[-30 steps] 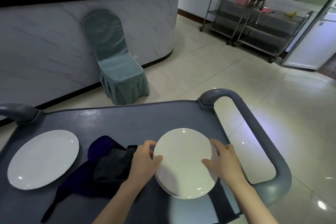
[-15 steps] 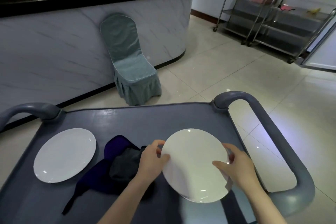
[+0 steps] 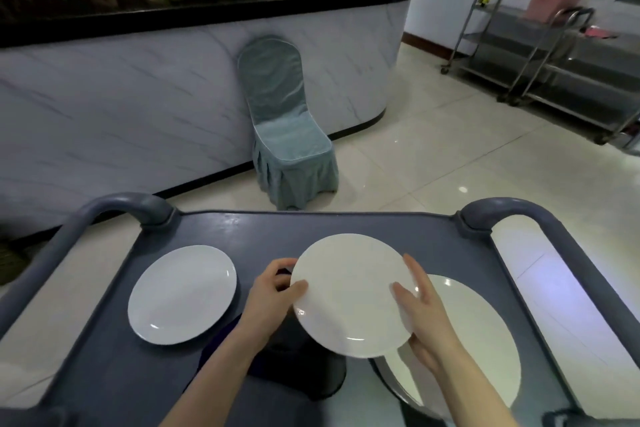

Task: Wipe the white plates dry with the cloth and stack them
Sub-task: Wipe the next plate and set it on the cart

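Top plate (image 3: 353, 295) has just come up off the right stack (image 3: 481, 343) and shifted left, over the dark cloth (image 3: 311, 381). Left hand (image 3: 273, 298) pinches its left rim, right hand (image 3: 427, 322) clamps the right rim, thumb on top. 1 lone plate (image 3: 181, 293) sits left. Wiping's probably next.

both hands (image 3: 349, 305) hold a white plate (image 3: 349, 291) above the cart (image 3: 242, 236).

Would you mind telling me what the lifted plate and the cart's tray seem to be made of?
The lifted plate looks like glazed white ceramic or perhaps melamine: smooth, with small bright glints near its rim. The cart's tray looks like moulded grey plastic, matte with a faint sheen and rounded edges.
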Tool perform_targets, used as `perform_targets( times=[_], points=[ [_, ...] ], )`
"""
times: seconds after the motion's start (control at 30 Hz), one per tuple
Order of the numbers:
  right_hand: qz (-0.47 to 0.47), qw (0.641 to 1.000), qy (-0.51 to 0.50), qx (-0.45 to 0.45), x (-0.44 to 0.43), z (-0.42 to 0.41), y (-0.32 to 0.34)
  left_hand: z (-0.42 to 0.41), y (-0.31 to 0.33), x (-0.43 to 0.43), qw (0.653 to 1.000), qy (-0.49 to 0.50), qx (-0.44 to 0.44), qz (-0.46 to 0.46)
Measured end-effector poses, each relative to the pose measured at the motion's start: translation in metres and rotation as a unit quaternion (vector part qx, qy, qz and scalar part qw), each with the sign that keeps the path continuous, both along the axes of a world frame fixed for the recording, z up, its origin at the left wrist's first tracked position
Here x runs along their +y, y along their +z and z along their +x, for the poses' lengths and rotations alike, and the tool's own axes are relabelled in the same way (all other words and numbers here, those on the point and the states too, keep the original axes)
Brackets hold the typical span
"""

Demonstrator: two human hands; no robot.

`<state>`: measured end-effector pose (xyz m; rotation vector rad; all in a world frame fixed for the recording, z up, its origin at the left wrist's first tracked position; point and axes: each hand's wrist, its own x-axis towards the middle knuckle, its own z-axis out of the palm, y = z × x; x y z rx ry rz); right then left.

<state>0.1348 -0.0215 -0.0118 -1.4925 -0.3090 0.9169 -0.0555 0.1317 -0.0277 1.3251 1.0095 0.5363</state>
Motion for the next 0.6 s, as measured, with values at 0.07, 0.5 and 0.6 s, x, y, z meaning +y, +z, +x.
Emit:
perform_targets(
  times=[0.07,0.5,0.6],
  points=[
    [-0.009,1.000,0.000,-0.025,0.014,-0.004,-0.003,-0.008,-0.002,0.012,1.000,-0.001,-0.016,-0.010],
    [-0.057,0.995,-0.063,-0.057,0.044,0.014,-0.016,-0.006,-0.079,0.091,0.920,-0.116,0.309,0.210],
    [-0.062,0.994,-0.063,-0.057,0.045,0.017,-0.018,-0.001,-0.091,0.100,0.906,-0.128,0.345,0.209]
  ],
)
